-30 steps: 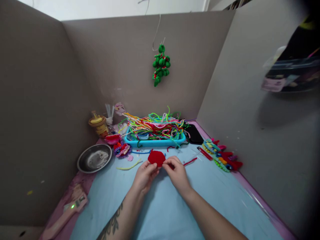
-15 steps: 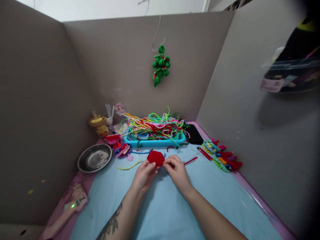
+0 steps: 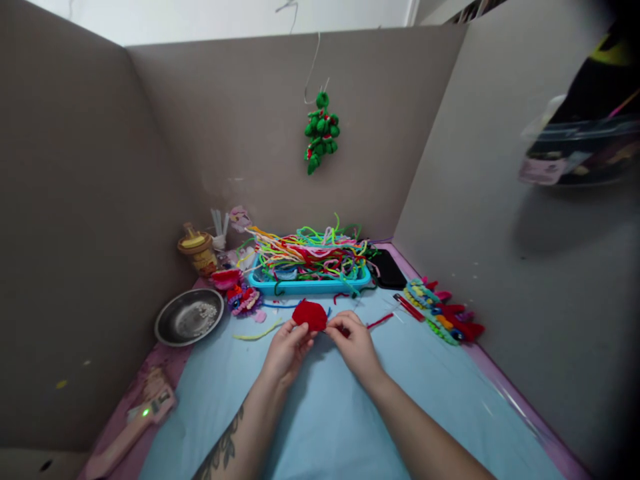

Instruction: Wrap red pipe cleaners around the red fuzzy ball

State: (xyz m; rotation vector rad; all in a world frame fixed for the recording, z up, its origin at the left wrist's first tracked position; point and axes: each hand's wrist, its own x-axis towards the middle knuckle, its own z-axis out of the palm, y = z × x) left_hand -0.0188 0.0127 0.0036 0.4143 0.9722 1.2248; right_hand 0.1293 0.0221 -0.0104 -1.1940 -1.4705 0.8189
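Note:
My left hand [image 3: 289, 348] is closed on a flat, rounded red piece of yarn work [image 3: 310, 315], thumb on its near face and fingers behind. Just to the right, my right hand [image 3: 354, 341] pinches close to the piece's edge, with red yarn showing among its curled fingers. A tail of red yarn [image 3: 381, 321] comes out past the right hand and lies on the blue cloth. Whether a thin tool is also in the right fingertips is too small to tell.
A blue tray [image 3: 310, 287] heaped with colourful yarn ends stands behind my hands. Left are a metal bowl [image 3: 170, 327] with small bits, a crocheted figure [image 3: 244, 300] and a pink glue gun [image 3: 150, 408]. Right lie red-handled scissors [image 3: 411, 308], crocheted pieces [image 3: 443, 317] and a black phone [image 3: 390, 270].
The red piece has shifted slightly left with my left hand, so a small gap shows between it and my right fingertips. The right hand has stayed nearly in place.

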